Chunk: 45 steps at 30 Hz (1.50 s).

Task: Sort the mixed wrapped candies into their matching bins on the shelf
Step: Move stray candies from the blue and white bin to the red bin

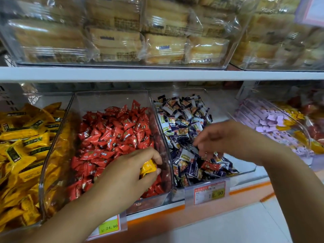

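Left hand: we are seeing the left hand (129, 174) hovering low over the front of the red bin (105, 100), thumb and curled fingers pinching a yellow candy (148, 168).
Why held so: we are judging the piece to be a stray, lifted clear of the red wrappers so it can go to its own kind.
Where it belongs: we are placing its match in the yellow candies (21, 137) heaped in the next bin to the left, just beside the red one.
Right hand: the right hand (226, 137) is reaching down into the purple-and-white bin (177, 93), fingers (204, 149) drooping onto the pile; we cannot tell whether they are pinching anything.
Likely target: a red candy (210, 166) is lying among the purple wrappers just below those fingers, and we are guessing it is the next pick.
Progress: we are judging the sorting as partway along, since the far-right bin (273, 123) is showing lilac, yellow and red pieces mixed together.
Surroundings: price tags (109, 227) are hanging on the shelf edge; wrapped cakes (164, 48) are filling the shelf above.
Risk: slick wrappers are sliding easily, so we are expecting neighbours to shift with each pick.
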Each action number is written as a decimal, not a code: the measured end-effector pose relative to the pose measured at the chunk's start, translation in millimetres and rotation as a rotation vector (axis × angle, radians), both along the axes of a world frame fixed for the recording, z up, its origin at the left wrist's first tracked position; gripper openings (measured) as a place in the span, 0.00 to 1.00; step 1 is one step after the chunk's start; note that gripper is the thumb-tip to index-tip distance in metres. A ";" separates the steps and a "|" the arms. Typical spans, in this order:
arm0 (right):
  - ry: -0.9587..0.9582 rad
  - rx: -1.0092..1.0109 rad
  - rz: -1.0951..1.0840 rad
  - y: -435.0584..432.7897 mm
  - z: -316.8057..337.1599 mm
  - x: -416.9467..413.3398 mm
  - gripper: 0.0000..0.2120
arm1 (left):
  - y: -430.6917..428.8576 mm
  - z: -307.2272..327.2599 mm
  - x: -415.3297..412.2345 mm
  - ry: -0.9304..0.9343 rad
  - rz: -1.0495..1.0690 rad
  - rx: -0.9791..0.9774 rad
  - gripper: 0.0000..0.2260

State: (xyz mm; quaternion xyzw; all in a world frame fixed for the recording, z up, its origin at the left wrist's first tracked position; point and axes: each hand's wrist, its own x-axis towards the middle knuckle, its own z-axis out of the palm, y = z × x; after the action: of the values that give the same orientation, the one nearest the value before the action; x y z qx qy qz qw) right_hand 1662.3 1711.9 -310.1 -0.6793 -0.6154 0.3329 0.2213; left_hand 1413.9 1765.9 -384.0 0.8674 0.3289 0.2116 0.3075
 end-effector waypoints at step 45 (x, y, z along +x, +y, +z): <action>-0.151 0.071 -0.340 19.8 -44.0 28.3 0.13 | -8.1 2.1 4.1 0.174 0.031 0.128 0.11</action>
State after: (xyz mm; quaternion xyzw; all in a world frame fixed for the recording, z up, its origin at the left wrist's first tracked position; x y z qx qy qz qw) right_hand 1690.6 1731.7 -354.1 -0.7883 -0.5182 0.2168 0.2512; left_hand 1418.0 1757.8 -381.9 0.8952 0.3538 0.1607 0.2185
